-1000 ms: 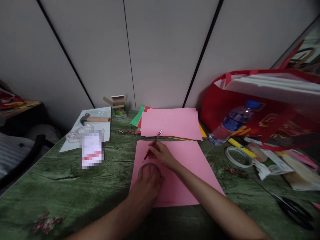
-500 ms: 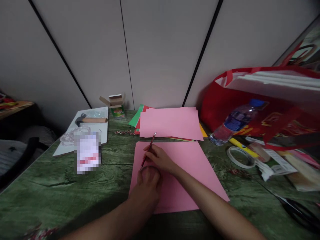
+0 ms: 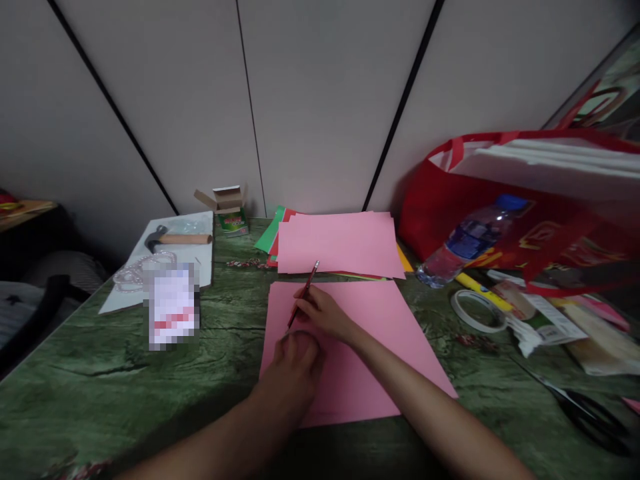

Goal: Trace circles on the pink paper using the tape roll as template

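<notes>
Pink paper sheets (image 3: 370, 373) lie stacked in front of me on the table. A pencil (image 3: 303, 293) is pinched in my right hand (image 3: 325, 313), slanting with its eraser end up and its tip low by the fingers of my left hand. My left hand (image 3: 293, 370) presses down on the paper, its bent fingers gripping a round thing with a thin dark rim (image 3: 300, 333). Most of that round thing is hidden under the fingers, so its kind is unclear. Both hands are over the left half of the sheet.
More coloured paper (image 3: 340, 243) lies behind. On the left are a hammer (image 3: 183, 239), a small open box (image 3: 231, 213) and a pixelated rectangle (image 3: 173, 307). On the right stand a water bottle (image 3: 473, 240), tape (image 3: 479, 311), scissors (image 3: 585, 407) and a red bag (image 3: 425, 207).
My right hand and the pencil have shifted slightly to the right and up along the rim of the round thing. My left hand stays pressed on it. The view has tilted a little.
</notes>
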The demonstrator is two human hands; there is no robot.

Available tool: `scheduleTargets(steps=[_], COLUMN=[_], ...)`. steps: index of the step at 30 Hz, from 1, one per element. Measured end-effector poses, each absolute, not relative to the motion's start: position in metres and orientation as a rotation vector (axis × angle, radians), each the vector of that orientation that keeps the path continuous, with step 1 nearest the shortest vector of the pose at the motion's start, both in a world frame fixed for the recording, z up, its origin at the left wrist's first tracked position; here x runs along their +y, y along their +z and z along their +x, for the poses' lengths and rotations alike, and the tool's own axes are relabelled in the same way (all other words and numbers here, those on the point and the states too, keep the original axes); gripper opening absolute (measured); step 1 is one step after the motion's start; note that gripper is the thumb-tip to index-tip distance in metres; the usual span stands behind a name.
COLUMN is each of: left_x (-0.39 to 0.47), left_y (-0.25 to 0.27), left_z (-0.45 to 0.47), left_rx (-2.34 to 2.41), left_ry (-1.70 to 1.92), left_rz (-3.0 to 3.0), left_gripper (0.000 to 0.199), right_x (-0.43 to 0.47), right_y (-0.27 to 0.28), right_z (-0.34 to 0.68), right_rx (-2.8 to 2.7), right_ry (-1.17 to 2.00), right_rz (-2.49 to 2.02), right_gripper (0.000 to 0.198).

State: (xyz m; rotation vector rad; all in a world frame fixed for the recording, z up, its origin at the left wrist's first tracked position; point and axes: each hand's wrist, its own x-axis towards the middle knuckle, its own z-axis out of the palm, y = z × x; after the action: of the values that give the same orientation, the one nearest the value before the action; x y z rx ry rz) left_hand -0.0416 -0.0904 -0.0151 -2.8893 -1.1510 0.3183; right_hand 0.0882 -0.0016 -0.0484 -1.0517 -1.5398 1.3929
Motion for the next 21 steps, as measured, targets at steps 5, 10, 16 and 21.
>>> scheduleTargets(steps=[5, 10, 16, 21], left_x=[-0.086, -0.081, -0.076, -0.07], left_y=[-0.015, 0.003, -0.006, 0.004], left_z=[-0.044, -0.045, -0.045, -0.049], left_rx=[-1.131, -1.048, -0.991, -1.014], left_ry=[0.291, 0.322, 0.285, 0.355], left_rz=[-2.848, -2.973, -2.968, -3.03], left_gripper=[0.041, 0.037, 0.029, 0.025], right_x=[-0.002, -0.014, -0.042, -0.069], right_y=[-0.05, -0.05, -0.048, -0.044], right_z=[0.102, 0.121, 0.139, 0.145], right_rx=[-1.484, -1.433, -1.384, -1.321], right_ry=[1.331, 1.258, 1.165, 1.172], right_rz=[-1.127, -1.189, -1.252, -1.258], right_gripper=[0.01, 0.015, 0.023, 0.023])
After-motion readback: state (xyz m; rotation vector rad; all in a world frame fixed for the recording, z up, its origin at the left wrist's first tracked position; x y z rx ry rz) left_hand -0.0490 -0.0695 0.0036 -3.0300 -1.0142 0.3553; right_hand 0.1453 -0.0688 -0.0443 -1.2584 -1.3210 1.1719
